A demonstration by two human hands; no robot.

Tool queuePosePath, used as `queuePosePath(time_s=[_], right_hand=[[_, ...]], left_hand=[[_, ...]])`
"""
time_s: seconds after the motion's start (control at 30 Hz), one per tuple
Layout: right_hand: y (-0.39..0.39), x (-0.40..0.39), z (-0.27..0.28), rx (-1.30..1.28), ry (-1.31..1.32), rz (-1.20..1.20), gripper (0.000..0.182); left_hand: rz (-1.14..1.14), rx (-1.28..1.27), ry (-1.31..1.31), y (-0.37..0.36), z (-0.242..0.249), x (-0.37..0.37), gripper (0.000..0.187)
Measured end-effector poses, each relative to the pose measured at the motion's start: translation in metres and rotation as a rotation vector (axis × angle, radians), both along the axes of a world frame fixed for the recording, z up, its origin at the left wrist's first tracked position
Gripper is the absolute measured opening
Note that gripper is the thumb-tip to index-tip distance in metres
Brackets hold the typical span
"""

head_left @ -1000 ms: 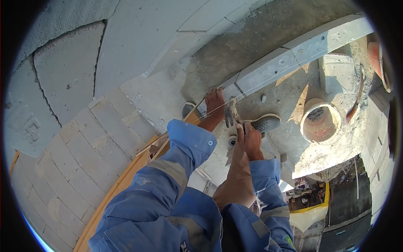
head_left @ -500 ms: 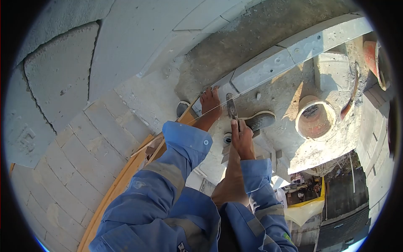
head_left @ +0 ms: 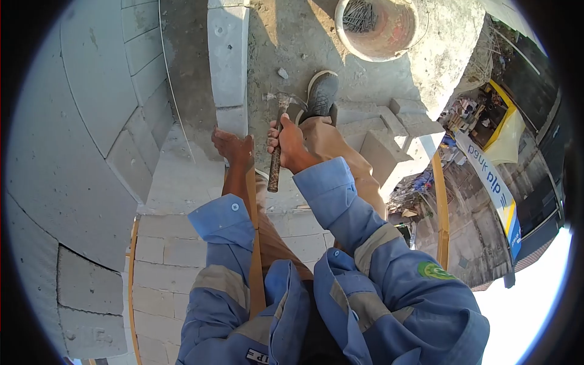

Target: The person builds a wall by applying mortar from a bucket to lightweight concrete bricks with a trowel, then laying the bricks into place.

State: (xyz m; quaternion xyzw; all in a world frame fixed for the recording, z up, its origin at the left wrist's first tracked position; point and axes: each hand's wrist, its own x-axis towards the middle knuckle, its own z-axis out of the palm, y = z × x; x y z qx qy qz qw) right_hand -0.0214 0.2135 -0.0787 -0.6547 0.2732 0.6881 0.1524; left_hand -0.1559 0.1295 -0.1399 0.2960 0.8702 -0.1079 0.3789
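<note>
Fingers of the left hand (head_left: 234, 148) stand apart across the near end of the row of pale blocks (head_left: 228, 58); whether they grip it cannot be told. A narrow wooden board (head_left: 256, 267) lies alongside the left forearm. Next rightward, the hammer (head_left: 276, 146) is held by its handle, head farthest from the body and claw directed right. Fingers of the right hand (head_left: 292, 143) are closed around that handle. A small stone chip (head_left: 283, 73) lies beyond the hammer head. The shoe (head_left: 322, 92) is near the claw. Farther right are angular blocks (head_left: 384, 152) and, beyond them, a round bucket (head_left: 398, 45) containing nails (head_left: 359, 17).
</note>
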Motion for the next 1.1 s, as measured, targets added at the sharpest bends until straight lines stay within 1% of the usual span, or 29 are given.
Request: queuePosePath(time_s=[0.07, 0.13, 0.17, 0.3, 0.37, 0.4, 0.47, 0.5, 0.53, 0.6, 0.63, 0.67, 0.7, 0.73, 0.8, 0.83, 0.9, 0.93, 0.97, 1.0, 1.07, 1.1], right_hand=[[-0.002, -0.011, 0.008, -0.031, 0.024, -0.033, 0.038], [-0.002, -0.018, 0.014, -0.034, 0.147, -0.017, 0.038], [-0.002, -0.023, 0.017, -0.030, 0.112, -0.021, 0.038], [-0.004, -0.021, 0.016, -0.005, 0.142, 0.020, 0.040], [0.002, -0.017, 0.023, 0.025, 0.067, 0.126, 0.042], [0.002, -0.015, 0.025, 0.031, 0.083, 0.143, 0.042], [-0.002, -0.014, 0.029, 0.158, -0.013, 0.250, 0.045], [-0.004, -0.014, 0.033, 0.239, -0.078, 0.346, 0.044], [-0.016, -0.012, 0.027, 0.254, -0.045, 0.376, 0.044], [-0.046, -0.002, 0.004, 0.830, -0.368, 0.817, 0.039], [-0.041, 0.003, 0.010, 0.857, -0.314, 0.844, 0.039], [-0.030, 0.008, 0.019, 0.961, -0.345, 1.119, 0.037], [-0.019, 0.011, 0.027, 1.068, -0.385, 1.389, 0.036], [-0.012, 0.012, 0.031, 1.099, -0.347, 1.405, 0.036], [0.005, 0.013, 0.041, 1.196, -0.274, 1.650, 0.028], [0.029, 0.010, 0.057, 1.351, -0.270, 1.773, 0.030], [0.017, 0.020, 0.028, 1.425, -0.242, 1.776, 0.031], [0.009, 0.026, 0.011, 1.482, -0.221, 1.773, 0.032], [0.008, 0.029, -0.004, 1.480, -0.210, 1.838, 0.031], [0.009, 0.030, -0.005, 1.489, -0.199, 1.846, 0.031], [0.011, 0.026, -0.007, 1.420, -0.168, 1.906, 0.028], [0.014, 0.023, -0.005, 1.430, -0.162, 1.847, 0.028]], left_hand=[[-0.015, 0.012, 0.017, -0.006, -0.003, -0.001, 0.111], [-0.023, 0.023, -0.017, -0.005, -0.004, -0.004, 0.113], [-0.023, 0.026, -0.012, -0.004, -0.004, -0.005, 0.113], [-0.019, 0.019, -0.025, -0.003, -0.002, -0.005, 0.112], [-0.017, 0.020, -0.004, -0.007, -0.004, -0.004, 0.111], [-0.036, 0.045, -0.001, -0.010, -0.005, -0.003, 0.110], [-0.032, 0.081, 0.028, -0.006, -0.003, -0.002, 0.110], [-0.035, 0.072, 0.010, -0.004, 0.000, -0.001, 0.110], [-0.031, 0.062, -0.002, -0.001, 0.003, 0.000, 0.109], [0.040, 0.046, 0.030, 0.002, 0.007, 0.001, 0.109], [0.011, 0.048, 0.024, 0.001, 0.007, 0.003, 0.109], [-0.018, 0.049, 0.017, -0.001, 0.005, 0.003, 0.108], [0.025, 0.049, 0.053, 0.000, 0.005, 0.002, 0.108], [0.028, 0.048, 0.025, 0.001, 0.006, 0.001, 0.107], [0.040, 0.052, 0.003, 0.000, 0.004, 0.000, 0.106], [0.039, 0.083, 0.014, -0.004, -0.002, 0.001, 0.105], [0.049, 0.117, 0.033, -0.010, -0.009, 0.002, 0.104], [0.015, 0.131, 0.073, -0.011, -0.010, 0.003, 0.104], [-0.018, 0.143, 0.111, -0.011, -0.009, 0.006, 0.103], [-0.005, 0.143, 0.117, -0.008, -0.004, 0.007, 0.103], [0.066, 0.084, 0.037, 0.003, 0.008, 0.004, 0.101], [0.073, 0.088, 0.054, 0.005, 0.009, 0.004, 0.101]])
